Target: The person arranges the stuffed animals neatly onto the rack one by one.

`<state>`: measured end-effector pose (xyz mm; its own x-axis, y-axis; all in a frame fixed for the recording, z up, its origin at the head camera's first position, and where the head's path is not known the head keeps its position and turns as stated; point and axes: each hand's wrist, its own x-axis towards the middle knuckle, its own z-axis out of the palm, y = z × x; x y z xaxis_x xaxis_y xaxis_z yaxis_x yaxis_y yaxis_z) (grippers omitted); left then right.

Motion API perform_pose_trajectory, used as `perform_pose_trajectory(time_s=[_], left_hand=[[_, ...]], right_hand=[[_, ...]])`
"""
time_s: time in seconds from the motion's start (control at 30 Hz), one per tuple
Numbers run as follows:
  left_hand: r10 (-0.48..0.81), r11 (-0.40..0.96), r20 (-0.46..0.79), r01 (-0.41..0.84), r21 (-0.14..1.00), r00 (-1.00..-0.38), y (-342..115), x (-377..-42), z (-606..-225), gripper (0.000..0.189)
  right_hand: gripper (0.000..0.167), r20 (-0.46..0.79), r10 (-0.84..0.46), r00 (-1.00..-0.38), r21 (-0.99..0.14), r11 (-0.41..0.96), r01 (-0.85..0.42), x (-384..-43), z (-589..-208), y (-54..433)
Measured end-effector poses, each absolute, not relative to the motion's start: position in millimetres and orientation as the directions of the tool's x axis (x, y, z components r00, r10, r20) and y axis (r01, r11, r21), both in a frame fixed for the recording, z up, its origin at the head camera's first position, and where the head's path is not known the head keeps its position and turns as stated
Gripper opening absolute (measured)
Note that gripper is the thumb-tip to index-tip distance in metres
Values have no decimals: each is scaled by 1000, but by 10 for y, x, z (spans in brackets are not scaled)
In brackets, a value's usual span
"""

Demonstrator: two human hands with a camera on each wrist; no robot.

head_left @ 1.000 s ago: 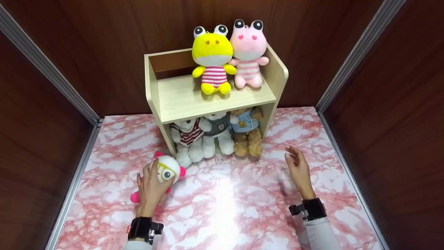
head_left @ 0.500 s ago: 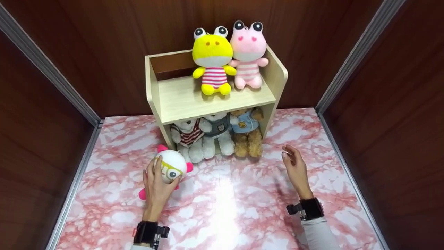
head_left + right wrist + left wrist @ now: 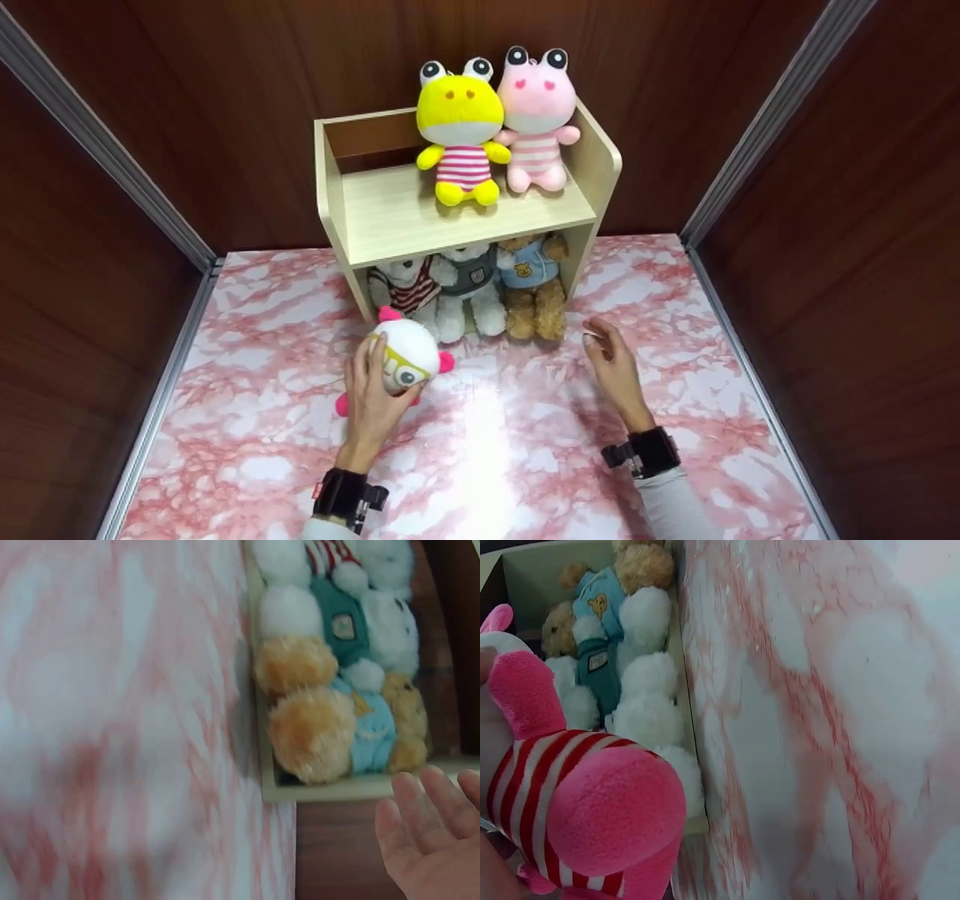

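Observation:
My left hand (image 3: pixel 373 397) grips a plush toy (image 3: pixel 415 346) by its head, thumb on one side and fingers on the other. The toy has a white round head, yellow glasses and pink ears; its red-and-white striped body (image 3: pixel 525 780) and pink feet show in the left wrist view. It is held in front of the shelf's lower left corner. My right hand (image 3: pixel 615 367) holds nothing and hovers right of the shelf's base, fingers loosely bent; in the right wrist view its fingers (image 3: pixel 431 802) are near the shelf's side edge.
A small wooden shelf (image 3: pixel 390 217) stands against the back wall. On top sit a yellow frog plush (image 3: pixel 459 109) and a pink frog plush (image 3: pixel 536 105). Below sit two white bears, one in a grey shirt (image 3: pixel 474 274), and a brown bear (image 3: pixel 536 307). Dark panels (image 3: pixel 847 262) flank the marbled surface.
My left hand has carried the plush toy to the right and slightly upward in the head view, in front of the striped-shirt bear. My right hand has drifted left toward the shelf.

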<state>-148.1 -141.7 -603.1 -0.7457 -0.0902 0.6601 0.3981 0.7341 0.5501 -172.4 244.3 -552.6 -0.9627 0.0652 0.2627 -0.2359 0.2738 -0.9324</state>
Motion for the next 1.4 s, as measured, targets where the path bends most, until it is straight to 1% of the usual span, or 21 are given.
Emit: perform_pose_trajectory(time_s=[0.2,0.43,0.67,0.83,0.9,1.07,1.13,1.27,1.4], left_hand=[[-43,713,657,438,548,-753,-1205,-1505,-6030,108],[8,714,650,459,529,-760,-989,-1520,-6053,110],[44,695,631,477,538,-775,-788,-1529,-6067,111],[66,701,643,494,514,-763,-685,-1554,-6092,109],[72,703,646,498,508,-760,-655,-1560,-6097,108],[78,702,652,506,501,-755,-580,-1558,-6105,109],[84,704,655,510,494,-751,-551,-1554,-6115,108],[86,709,650,505,493,-755,-497,-1560,-6126,107],[79,710,650,501,496,-756,-447,-1574,-6121,107]], right_hand=[[40,233,22,-972,-939,266,-219,-1705,-5559,2249],[43,187,17,-982,-955,238,-177,-1690,-5557,2039],[42,229,-49,-972,-955,182,-234,-1626,-5543,1757],[41,260,-129,-957,-951,140,-277,-1593,-5505,1566],[41,247,-157,-956,-955,127,-267,-1591,-5480,1513],[42,177,-202,-963,-965,156,-210,-1582,-5436,1450],[43,156,-206,-966,-965,178,-194,-1604,-5519,1445],[46,137,-209,-968,-960,213,-181,-1603,-5531,1422],[51,116,-212,-970,-958,236,-166,-1569,-5396,1396]])
